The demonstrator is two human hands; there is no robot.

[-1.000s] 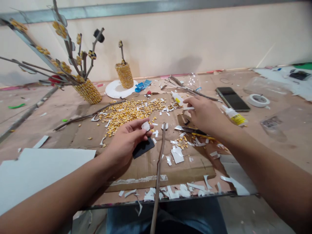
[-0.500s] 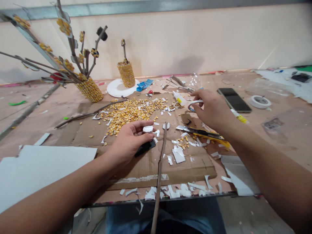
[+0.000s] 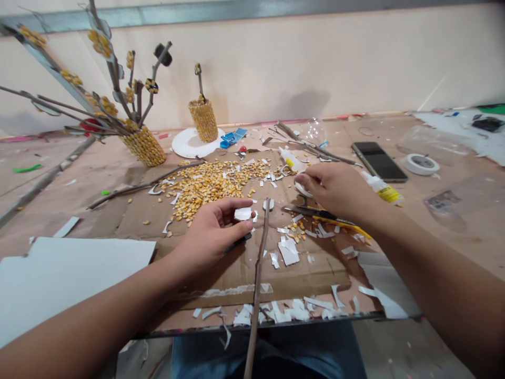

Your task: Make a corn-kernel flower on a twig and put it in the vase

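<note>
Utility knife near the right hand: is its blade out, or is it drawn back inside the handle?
Out: the metal blade of the utility knife shows bare beyond the yellow-and-black handle.

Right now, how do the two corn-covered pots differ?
The left pot holds several branches; the right pot holds one twig. The left pot's branches carry many corn-kernel flowers, while the right pot's twig bears a small cluster at its tip. The right pot stands on a white disc; the left pot doesn't. Both have kernel-covered sides.
</note>
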